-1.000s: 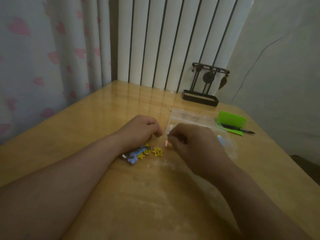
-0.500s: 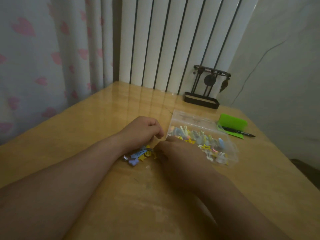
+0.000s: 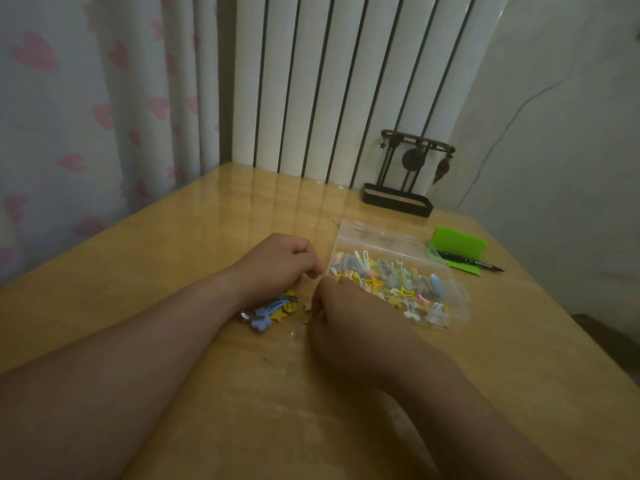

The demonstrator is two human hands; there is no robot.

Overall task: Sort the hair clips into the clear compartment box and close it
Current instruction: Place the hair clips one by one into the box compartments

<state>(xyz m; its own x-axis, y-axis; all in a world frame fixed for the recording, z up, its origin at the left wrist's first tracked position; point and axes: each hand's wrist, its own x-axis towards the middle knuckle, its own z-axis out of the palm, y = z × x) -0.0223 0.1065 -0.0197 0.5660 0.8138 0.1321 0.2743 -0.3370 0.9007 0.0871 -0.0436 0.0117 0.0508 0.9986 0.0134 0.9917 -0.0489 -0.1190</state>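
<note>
A clear compartment box (image 3: 453, 306) lies open right of centre, its lid (image 3: 377, 237) tilted up at the back, and holds several small yellow, blue, white and pink hair clips (image 3: 398, 289). A small pile of blue and yellow clips (image 3: 272, 310) lies on the table under my left wrist. My left hand (image 3: 277, 265) rests above that pile, fingers curled, with nothing visible in them. My right hand (image 3: 349, 317) is palm down between the pile and the box. Its fingertips are bent onto the table beside a yellow clip (image 3: 307, 310), and what they grip is hidden.
The wooden table (image 3: 207, 237) stands against a white radiator and a heart-patterned curtain. A black metal stand (image 3: 398, 199) sits at the back edge. A green pad (image 3: 459, 242) and a black pen (image 3: 467, 262) lie right of the box.
My right hand has moved from over the box, where it pinched a pink clip, back left and down to the loose pile. The box's contents are uncovered. My left hand has stayed put.
</note>
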